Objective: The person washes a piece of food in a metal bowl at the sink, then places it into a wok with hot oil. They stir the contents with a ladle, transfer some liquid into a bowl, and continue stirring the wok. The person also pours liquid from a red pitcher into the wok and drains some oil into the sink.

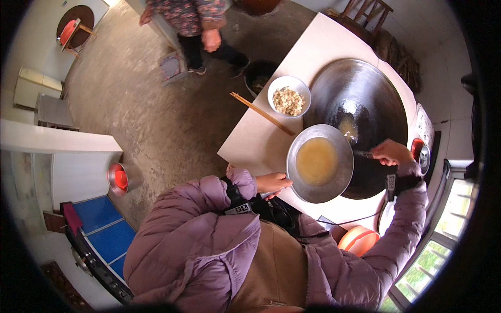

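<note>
My left hand (274,184) grips the handle of a metal pan (318,162) that holds a yellowish liquid; the pan is over the near left rim of a large dark wok (372,90) set into the counter. My right hand (389,152) is closed on a thin dark handle (364,154) above the wok. What that handle ends in is hard to make out; it points towards the pan. A little liquid (347,127) lies at the wok's bottom. Left of the wok stands a white bowl (289,96) of chopped food, with wooden chopsticks (262,113) beside it, partly past the counter's edge.
Another person (195,23) stands on the floor beyond the pale counter (250,144), near a dark bucket (260,76). An orange basin (359,239) is by my right arm. A small metal-topped container (424,158) stands right of the wok. A cable runs below the counter's near edge.
</note>
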{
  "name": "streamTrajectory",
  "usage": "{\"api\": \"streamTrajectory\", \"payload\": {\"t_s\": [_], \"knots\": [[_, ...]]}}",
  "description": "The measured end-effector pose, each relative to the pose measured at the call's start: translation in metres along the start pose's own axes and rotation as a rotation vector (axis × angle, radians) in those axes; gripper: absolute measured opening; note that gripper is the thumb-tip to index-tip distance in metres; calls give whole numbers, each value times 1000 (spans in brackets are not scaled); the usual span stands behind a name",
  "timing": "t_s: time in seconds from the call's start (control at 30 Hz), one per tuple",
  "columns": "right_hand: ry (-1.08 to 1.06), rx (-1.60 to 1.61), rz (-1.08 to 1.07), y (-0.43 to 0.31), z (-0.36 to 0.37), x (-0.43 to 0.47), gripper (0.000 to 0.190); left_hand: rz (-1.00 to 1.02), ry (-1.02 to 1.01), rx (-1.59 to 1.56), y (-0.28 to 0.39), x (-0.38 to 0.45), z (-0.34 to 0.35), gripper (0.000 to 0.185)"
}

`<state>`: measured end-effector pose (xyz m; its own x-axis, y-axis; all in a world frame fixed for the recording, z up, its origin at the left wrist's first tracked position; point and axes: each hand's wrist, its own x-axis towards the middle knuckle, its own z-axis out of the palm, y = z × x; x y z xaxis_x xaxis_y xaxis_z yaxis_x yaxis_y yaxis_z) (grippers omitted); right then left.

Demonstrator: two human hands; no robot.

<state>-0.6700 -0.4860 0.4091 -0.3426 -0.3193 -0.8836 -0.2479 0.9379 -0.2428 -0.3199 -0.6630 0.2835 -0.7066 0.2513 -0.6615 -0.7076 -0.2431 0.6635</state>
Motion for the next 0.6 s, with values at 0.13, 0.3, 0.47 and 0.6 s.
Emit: {"api": "streamTrajectory", "payload": {"t_s": [0.13, 0.3, 0.47, 0.6], "knots": [[159, -16, 97, -19, -9, 54, 30, -57, 12, 0, 2, 1, 3, 32], [277, 358, -16, -7, -44, 96, 32, -111, 38, -40, 8, -1, 5, 27], [363, 516, 158, 10, -43, 85, 30, -102, 51, -26, 9, -3, 5, 28], [186, 106, 156, 17, -30, 40, 24, -111, 54, -32, 8, -3, 4, 28]]}}
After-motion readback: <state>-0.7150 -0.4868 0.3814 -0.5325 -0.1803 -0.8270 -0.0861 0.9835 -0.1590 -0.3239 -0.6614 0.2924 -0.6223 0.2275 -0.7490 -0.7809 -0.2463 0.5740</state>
